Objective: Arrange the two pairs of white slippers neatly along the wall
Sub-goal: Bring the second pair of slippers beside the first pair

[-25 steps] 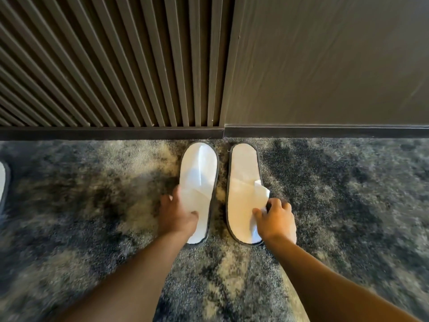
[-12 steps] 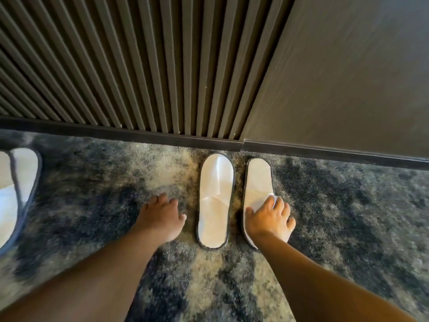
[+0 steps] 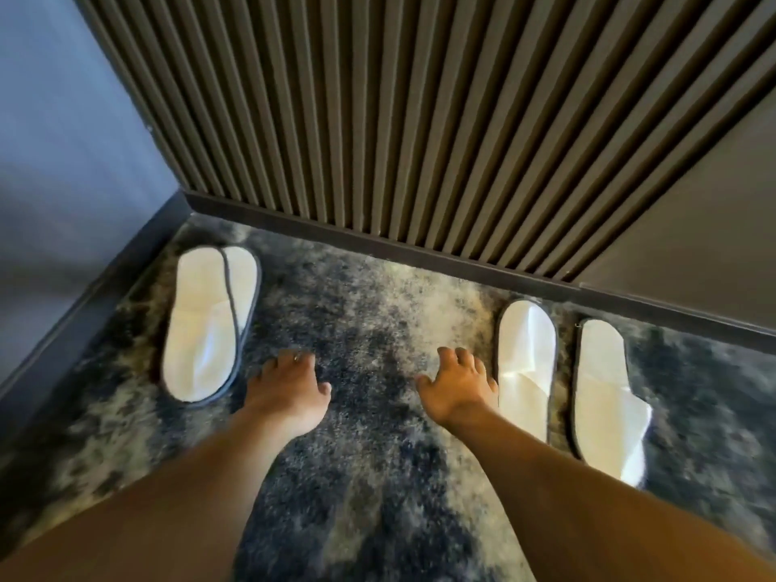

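Note:
Two white slippers with dark edging lie side by side at the right, toes toward the slatted wall: one beside my right hand, the other further right. A second pair lies at the left near the corner, one slipper overlapping the other. My left hand hovers over the carpet just right of that left pair, fingers spread, holding nothing. My right hand is open too, its fingers close to the left edge of the nearer right slipper.
A dark slatted wall with a black skirting board runs across the back. A blue-grey wall closes the left side, forming a corner. The floor is mottled grey and cream carpet.
Both hands left the right pair and shifted left over the carpet. The view swung left, bringing the second pair and the corner into sight.

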